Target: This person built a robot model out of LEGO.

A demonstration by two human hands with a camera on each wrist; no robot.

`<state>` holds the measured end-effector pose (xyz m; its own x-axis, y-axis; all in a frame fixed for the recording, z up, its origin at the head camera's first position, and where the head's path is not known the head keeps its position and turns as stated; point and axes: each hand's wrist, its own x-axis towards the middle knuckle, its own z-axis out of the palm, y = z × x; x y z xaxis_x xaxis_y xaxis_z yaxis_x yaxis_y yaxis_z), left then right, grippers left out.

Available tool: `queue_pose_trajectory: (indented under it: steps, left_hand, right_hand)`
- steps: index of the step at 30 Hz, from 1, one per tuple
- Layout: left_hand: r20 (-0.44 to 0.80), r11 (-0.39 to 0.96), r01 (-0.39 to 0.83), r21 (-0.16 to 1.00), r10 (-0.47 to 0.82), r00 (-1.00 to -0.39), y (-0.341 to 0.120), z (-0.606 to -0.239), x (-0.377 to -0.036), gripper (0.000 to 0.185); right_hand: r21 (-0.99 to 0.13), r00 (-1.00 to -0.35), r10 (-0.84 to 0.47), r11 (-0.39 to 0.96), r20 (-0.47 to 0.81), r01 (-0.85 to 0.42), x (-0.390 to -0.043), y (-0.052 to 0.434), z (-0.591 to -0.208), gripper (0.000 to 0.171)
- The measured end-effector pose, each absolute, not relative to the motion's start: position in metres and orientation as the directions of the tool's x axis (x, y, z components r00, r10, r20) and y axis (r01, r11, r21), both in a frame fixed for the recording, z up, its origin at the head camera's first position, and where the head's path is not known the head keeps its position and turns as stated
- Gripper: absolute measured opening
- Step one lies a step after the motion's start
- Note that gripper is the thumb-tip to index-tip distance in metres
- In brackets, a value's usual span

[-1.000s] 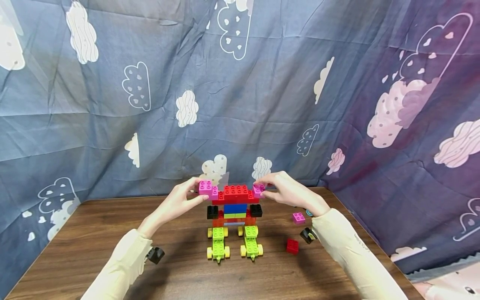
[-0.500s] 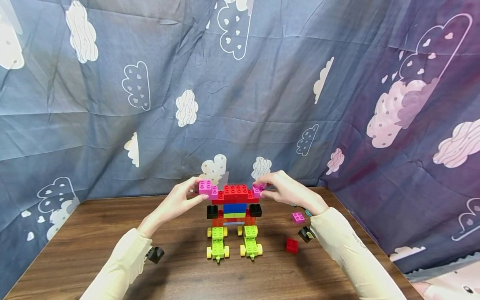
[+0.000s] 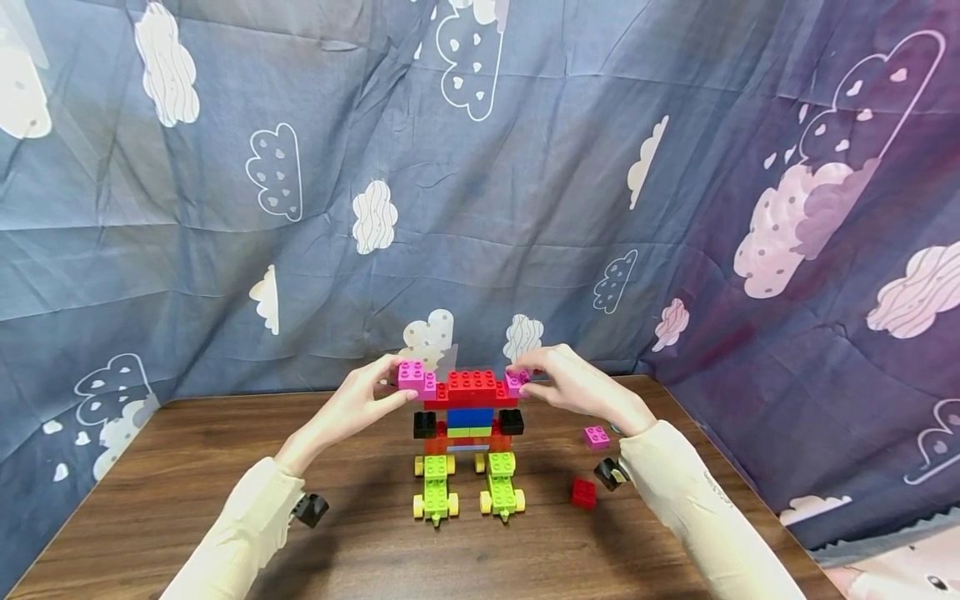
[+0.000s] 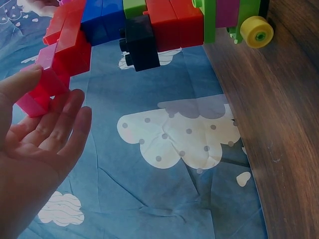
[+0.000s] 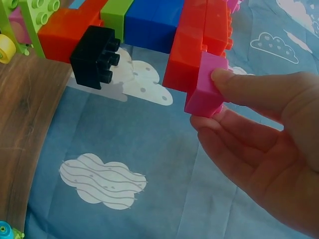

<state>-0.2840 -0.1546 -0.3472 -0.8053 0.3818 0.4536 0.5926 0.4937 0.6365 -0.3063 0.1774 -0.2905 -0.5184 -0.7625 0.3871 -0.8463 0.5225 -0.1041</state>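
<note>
A brick figure stands at the lower centre of the head view, on the wooden table, resting on two green wheeled feet. The left hand pinches the pink brick at the left end of the red top row, thumb above and fingers beneath. The right hand pinches the matching pink block at the right end, likely so the top stays level and steady. A loose pink brick and a loose red brick lie to the lower right.
</note>
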Motion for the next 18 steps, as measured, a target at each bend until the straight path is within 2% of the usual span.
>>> queue_pose_trajectory:
  steps: [4, 12, 18]
  left_hand:
    - [0.457, 0.494, 0.595, 0.634, 0.381, -0.803, -0.1547, -0.3466, -0.2834, 0.043]
    - [0.462, 0.496, 0.6, 0.627, 0.383, -0.8, -0.155, -0.3475, -0.2842, 0.042]
    - [0.463, 0.501, 0.601, 0.623, 0.384, -0.799, -0.1552, -0.3477, -0.284, 0.043]
  right_hand:
    - [-0.083, -0.508, -0.76, 0.523, 0.406, -0.848, -0.3061, 0.1776, -0.2924, 0.022]
    - [-0.159, -0.586, -0.725, 0.571, 0.363, -0.805, -0.303, 0.1779, -0.2912, 0.026]
    - [-0.181, -0.599, -0.7, 0.579, 0.389, -0.795, -0.3005, 0.1839, -0.293, 0.032]
